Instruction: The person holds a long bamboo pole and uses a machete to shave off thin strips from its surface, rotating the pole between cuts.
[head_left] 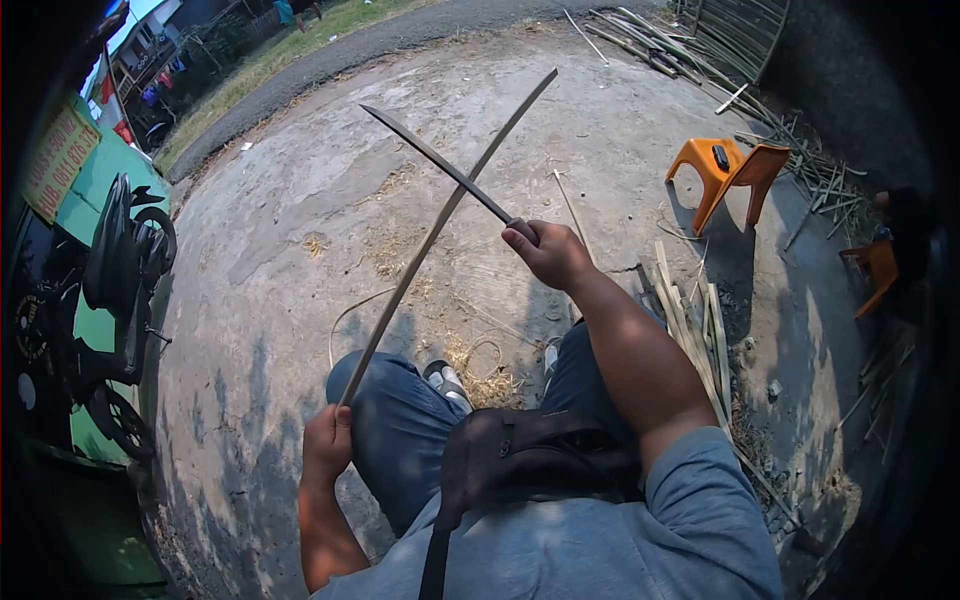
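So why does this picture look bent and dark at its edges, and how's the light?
Head view: probably a wide-angle lens, as the road bows and the corners go black; head view: bright daylight on the concrete, a hard shadow beneath the orange chair, dappled shade lower left; head view: the long knife and strip look fairly crisp.
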